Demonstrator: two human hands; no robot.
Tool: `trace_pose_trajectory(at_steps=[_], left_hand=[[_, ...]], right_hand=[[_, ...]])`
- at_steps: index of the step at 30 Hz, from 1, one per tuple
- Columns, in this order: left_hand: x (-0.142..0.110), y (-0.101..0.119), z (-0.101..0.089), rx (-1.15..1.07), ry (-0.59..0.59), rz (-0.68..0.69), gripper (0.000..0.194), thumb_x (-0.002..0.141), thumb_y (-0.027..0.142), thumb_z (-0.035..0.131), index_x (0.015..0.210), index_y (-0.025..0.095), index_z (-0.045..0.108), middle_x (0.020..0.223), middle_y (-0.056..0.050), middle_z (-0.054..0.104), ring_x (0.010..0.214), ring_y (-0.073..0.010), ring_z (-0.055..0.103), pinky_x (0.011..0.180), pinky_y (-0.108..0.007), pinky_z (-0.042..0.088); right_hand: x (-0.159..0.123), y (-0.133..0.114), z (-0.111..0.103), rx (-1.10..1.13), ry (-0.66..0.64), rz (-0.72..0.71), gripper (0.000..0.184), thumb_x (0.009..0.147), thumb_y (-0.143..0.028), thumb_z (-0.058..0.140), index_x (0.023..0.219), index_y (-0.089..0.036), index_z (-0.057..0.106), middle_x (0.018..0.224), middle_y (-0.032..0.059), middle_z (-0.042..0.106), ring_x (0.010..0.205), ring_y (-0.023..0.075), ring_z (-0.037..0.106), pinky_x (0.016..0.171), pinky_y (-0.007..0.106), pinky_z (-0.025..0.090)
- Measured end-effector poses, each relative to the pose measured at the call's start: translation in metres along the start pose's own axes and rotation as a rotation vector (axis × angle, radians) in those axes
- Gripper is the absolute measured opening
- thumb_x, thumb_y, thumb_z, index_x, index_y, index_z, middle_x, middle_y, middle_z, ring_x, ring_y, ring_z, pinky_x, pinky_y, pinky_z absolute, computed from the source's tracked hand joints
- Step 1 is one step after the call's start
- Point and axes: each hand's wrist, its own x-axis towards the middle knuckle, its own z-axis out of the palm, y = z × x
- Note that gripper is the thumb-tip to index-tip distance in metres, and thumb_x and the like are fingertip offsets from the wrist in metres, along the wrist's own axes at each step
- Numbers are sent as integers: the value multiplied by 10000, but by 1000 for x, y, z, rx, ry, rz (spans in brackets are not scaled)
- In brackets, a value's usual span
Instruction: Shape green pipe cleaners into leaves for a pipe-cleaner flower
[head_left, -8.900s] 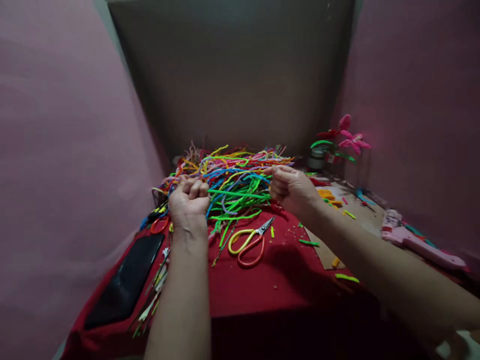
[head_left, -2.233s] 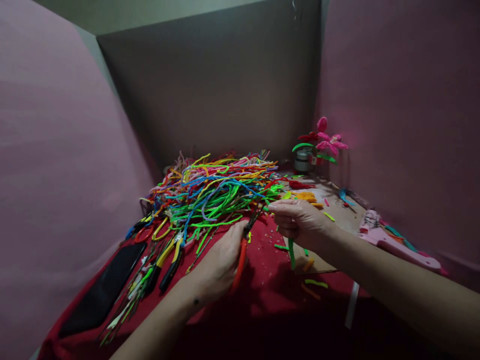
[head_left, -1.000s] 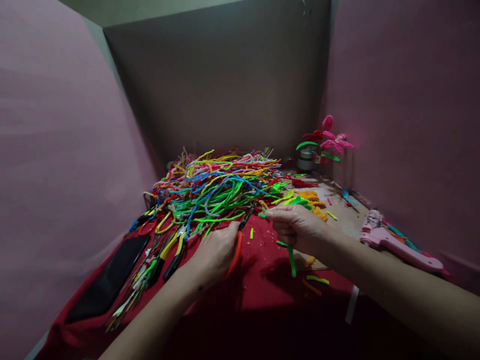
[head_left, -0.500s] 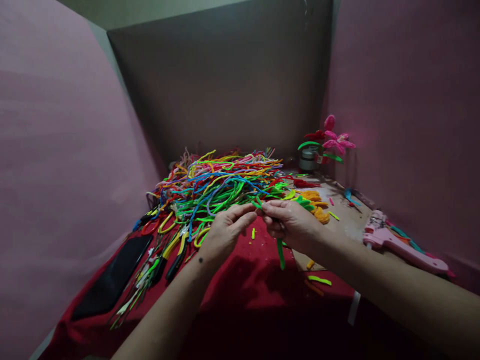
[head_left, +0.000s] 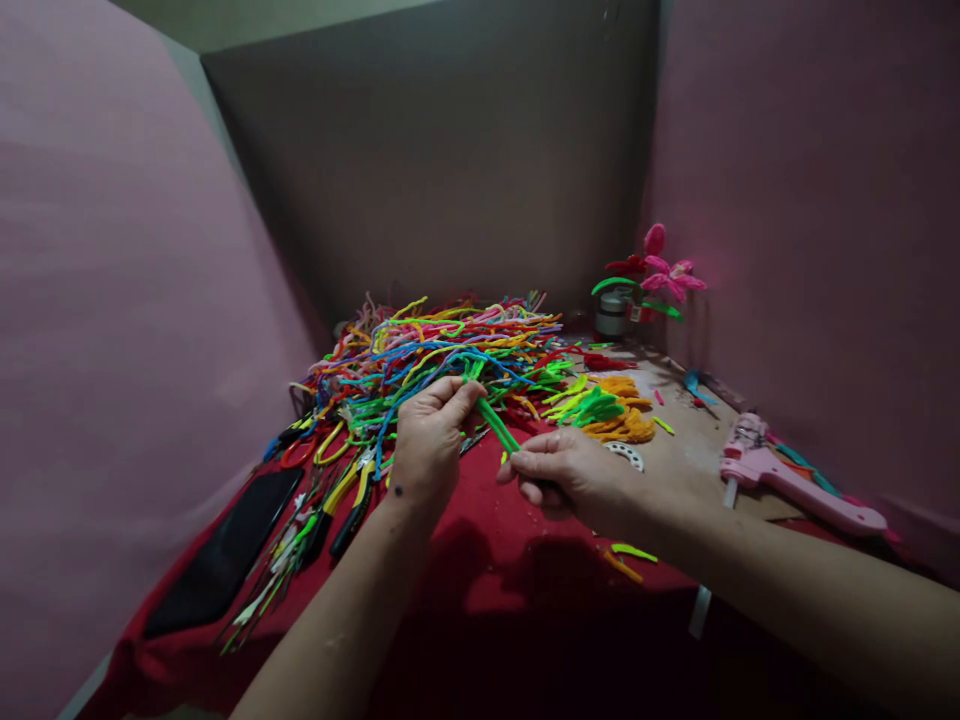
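Observation:
A green pipe cleaner (head_left: 496, 424), doubled into side-by-side strands, stretches between my two hands over the red cloth. My left hand (head_left: 433, 430) pinches it near its upper end, and a green part sticks out above the fingertips. My right hand (head_left: 566, 465) closes on the lower right end with thumb and forefinger. Just behind the hands lies a big heap of many-coloured pipe cleaners (head_left: 420, 350). Right of the strands is a bundle of green pieces (head_left: 596, 405) beside orange bundles (head_left: 634, 425).
Yellow-handled pliers (head_left: 352, 500), cut stems (head_left: 274, 570) and a black phone (head_left: 225, 555) lie at left. A pink glue gun (head_left: 799, 480) rests at right. Pink pipe-cleaner flowers (head_left: 671, 278) stand at the back right. Short yellow and orange scraps (head_left: 634, 552) lie near the front edge.
The hands have moved apart; the right hand came down and the left rose slightly. The green pipe cleaner, earlier hanging below the right hand, is now drawn out between them.

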Motion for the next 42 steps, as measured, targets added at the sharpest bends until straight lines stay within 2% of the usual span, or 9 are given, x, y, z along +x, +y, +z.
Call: trace_pose_trajectory(at_steps=[5,10,14,18,25,32,36,39,42], left_hand=[[6,4,0,61,-43,65,177,712,267,620,615,137,548,504,56,431,452,-38,376,441,-158,309],[7,-1,6,-133,-216,-148,219,732,346,607,826,150,584,475,49,479,389,-51,399,384,-167,284],[6,-10,9,-116,-350,-208,258,753,366,576,715,111,575,461,10,519,377,-94,473,367,-204,333],[14,-16,5,-125,-297,-196,243,757,348,569,692,115,548,447,20,526,325,-84,455,339,-199,328],[29,-15,3,-50,-289,-171,256,705,360,614,658,128,515,419,15,545,298,-94,452,324,-209,360],[36,-25,12,-62,-301,-178,266,688,371,640,730,142,512,475,24,565,371,-85,501,380,-192,378],[36,-38,13,14,-346,-174,281,710,356,624,617,144,466,446,16,548,342,-71,460,352,-183,337],[38,-45,11,-44,-326,-174,274,713,351,626,628,140,473,446,24,530,361,-74,468,350,-181,323],[38,-48,10,-99,-320,-188,255,718,355,624,696,125,515,468,24,532,392,-78,488,366,-182,335]], right_hand=[[-5,2,0,52,-51,86,209,750,-309,573,731,-105,613,414,-78,342,333,18,197,352,187,119],[1,-7,-8,73,20,6,179,760,-285,557,697,-119,581,404,-95,262,347,22,140,355,187,85],[5,-9,-11,100,-49,-22,216,763,-333,566,713,-124,581,436,-93,249,379,28,106,366,193,65],[6,-6,-16,236,-138,-9,222,779,-332,539,805,-124,611,488,-70,306,414,41,162,390,189,123],[17,-5,-33,331,-103,98,182,713,-211,567,745,-56,656,484,-39,370,428,40,219,401,188,187],[34,-1,-38,254,-1,-34,121,654,-176,597,629,-68,646,437,-35,401,392,35,250,379,187,202],[38,-3,-41,195,4,-79,112,670,-172,606,631,-72,639,431,-37,411,378,42,287,379,198,236],[38,-6,-45,326,-68,15,156,748,-204,553,738,-79,646,544,7,524,435,57,389,421,198,299],[38,-8,-47,490,-150,146,149,774,-149,502,807,-87,633,643,27,577,502,62,453,480,196,349]])
